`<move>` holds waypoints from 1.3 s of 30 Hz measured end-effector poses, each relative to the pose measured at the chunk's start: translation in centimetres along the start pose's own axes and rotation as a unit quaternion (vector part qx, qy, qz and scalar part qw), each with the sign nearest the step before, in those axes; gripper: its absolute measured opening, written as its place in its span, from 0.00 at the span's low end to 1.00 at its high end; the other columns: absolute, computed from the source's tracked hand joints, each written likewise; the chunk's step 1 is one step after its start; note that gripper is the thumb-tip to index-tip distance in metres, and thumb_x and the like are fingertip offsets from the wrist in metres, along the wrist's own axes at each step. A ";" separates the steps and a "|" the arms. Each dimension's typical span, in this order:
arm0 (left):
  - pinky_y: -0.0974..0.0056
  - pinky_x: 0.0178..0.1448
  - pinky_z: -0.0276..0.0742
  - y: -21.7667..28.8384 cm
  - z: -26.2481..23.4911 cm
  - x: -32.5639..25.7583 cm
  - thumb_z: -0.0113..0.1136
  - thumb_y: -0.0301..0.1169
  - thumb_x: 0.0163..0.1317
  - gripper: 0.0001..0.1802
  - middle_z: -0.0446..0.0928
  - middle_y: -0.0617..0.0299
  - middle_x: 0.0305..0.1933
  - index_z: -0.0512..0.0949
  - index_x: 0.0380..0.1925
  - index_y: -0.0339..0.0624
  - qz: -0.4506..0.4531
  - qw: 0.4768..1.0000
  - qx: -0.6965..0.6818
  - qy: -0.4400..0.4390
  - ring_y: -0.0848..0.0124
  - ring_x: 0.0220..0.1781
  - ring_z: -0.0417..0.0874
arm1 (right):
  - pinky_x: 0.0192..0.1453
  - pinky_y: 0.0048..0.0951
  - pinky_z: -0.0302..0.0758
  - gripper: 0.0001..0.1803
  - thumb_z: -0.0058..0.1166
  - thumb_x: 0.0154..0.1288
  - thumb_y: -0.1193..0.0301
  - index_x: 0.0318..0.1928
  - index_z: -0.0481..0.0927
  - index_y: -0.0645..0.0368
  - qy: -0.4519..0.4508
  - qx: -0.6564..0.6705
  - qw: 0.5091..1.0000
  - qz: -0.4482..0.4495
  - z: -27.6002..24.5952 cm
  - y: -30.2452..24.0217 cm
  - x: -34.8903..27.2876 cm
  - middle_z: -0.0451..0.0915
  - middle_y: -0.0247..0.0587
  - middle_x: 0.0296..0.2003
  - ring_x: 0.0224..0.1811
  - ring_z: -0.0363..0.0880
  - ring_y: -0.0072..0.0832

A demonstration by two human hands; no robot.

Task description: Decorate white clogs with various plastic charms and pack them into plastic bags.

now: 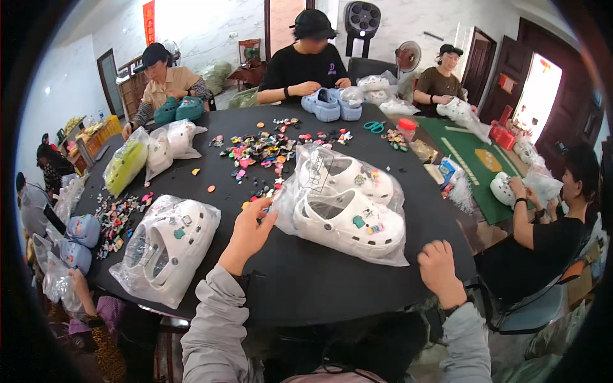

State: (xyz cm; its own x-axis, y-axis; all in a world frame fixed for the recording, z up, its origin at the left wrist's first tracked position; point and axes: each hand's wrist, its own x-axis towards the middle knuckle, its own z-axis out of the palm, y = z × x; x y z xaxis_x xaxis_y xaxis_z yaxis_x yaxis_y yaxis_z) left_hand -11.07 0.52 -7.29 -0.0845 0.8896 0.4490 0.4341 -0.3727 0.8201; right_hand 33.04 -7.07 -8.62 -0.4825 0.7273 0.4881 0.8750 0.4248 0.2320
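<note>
- Room: white walls, dark wooden doors, a standing fan at the back. Several other people sit around a round black worktop (306, 281); a green-topped table (476, 159) stands to the right.
- Worktop centre: scatter of small multicoloured shoe charms (262, 150); a second, smaller heap of charms (118, 217) lies near the left edge.
- Clear plastic bag holding a pair of white foam clogs (348, 204) lies just right of centre, in front of the person. The clogs already carry a few coloured charms on the uppers.
- Left hand (249, 233): grey sleeve, fingers loosely spread, fingertips touching the left edge of that bag. Open; nothing gripped that I can see.
- Right hand (437, 268): rests near the worktop's right front edge, just beside the bag's lower right corner, fingers curled under. Cannot tell whether it encloses anything.
- Second clear bag with a pair of white clogs (169, 246) lies to the left of the left hand, apart from it.
- Further left: yellow-green clogs in a bag (126, 165) and another bagged white pair (172, 140).
- Far side: light blue clogs (329, 103) under the hands of a person in black; teal scissors (374, 126) near them.
</note>
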 end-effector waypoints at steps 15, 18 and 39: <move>0.62 0.44 0.77 13.1 4.0 -5.0 0.60 0.24 0.62 0.06 0.80 0.55 0.40 0.79 0.39 0.37 0.139 0.956 -0.086 -0.244 0.63 0.41 0.82 | 0.58 0.46 0.70 0.31 0.64 0.53 0.63 0.56 0.72 0.61 -0.083 0.213 0.973 0.033 -2.1 -7.7 1.0 0.73 0.50 0.53 0.58 0.70 0.46; 0.57 0.43 0.79 15.0 7.2 -9.0 0.66 0.28 0.55 0.11 0.79 0.52 0.38 0.82 0.39 0.43 0.326 0.908 -0.052 -0.260 0.53 0.39 0.82 | 0.64 0.57 0.64 0.40 0.60 0.56 0.56 0.65 0.65 0.64 -0.128 0.093 0.985 0.066 -1.1 -5.4 3.3 0.65 0.57 0.64 0.69 0.60 0.52; 0.75 0.39 0.72 -0.3 1.8 0.2 0.58 0.29 0.66 0.11 0.79 0.65 0.37 0.77 0.44 0.34 -0.064 0.969 -0.238 0.023 0.80 0.39 0.77 | 0.47 0.33 0.79 0.11 0.65 0.50 0.72 0.36 0.81 0.60 -0.060 0.316 0.944 -0.075 -12.9 -12.5 0.5 0.82 0.41 0.39 0.42 0.81 0.37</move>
State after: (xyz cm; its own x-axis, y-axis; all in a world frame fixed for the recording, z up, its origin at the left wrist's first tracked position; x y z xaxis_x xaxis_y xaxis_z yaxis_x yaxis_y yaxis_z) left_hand -9.62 1.28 -8.07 -0.1543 0.9278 0.3396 -0.0452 -0.3500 0.9357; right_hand 22.35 -18.98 -0.43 -0.6328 0.6738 0.3815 0.6175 0.7364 -0.2763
